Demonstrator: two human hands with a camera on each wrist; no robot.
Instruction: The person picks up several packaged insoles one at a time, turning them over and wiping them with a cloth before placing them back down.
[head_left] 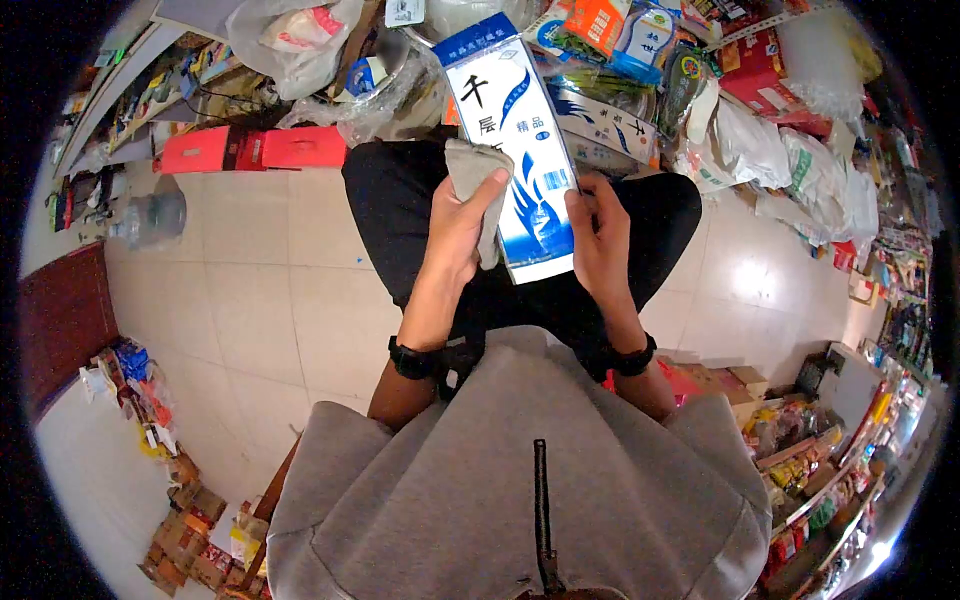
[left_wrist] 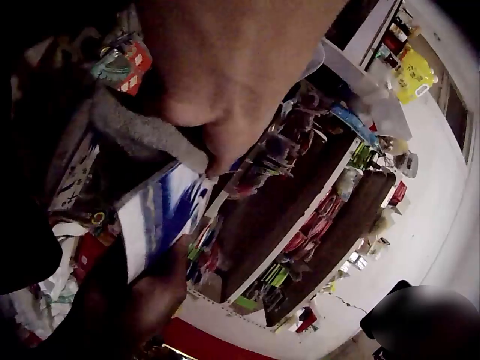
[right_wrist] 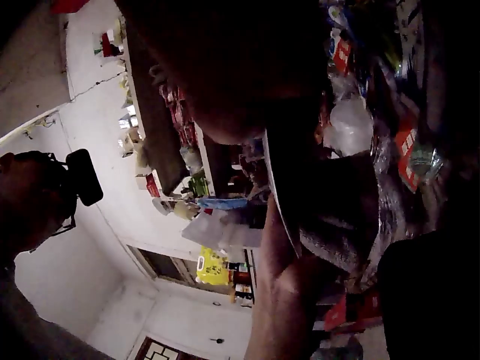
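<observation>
A long flat white-and-blue package (head_left: 533, 150) with large dark lettering tilts over the person's lap in the head view. The left hand (head_left: 457, 225) grips its left side and holds a folded grey cloth (head_left: 478, 172) against it, thumb on top. On the package's lower right edge, the right hand (head_left: 602, 235) pinches with thumb and curled fingers. The left wrist view shows the cloth (left_wrist: 150, 135) between that hand and the package (left_wrist: 166, 214). In the dark right wrist view, the package appears as a thin edge beside the cloth (right_wrist: 330, 247).
Another blue-and-white package (head_left: 605, 130) lies just beyond the knees, among several bagged goods. Red boxes (head_left: 250, 149) lie on the tiled floor (head_left: 250, 230) at the left, near a clear plastic jug (head_left: 152, 218). Stocked shelves (head_left: 830, 470) line the right side.
</observation>
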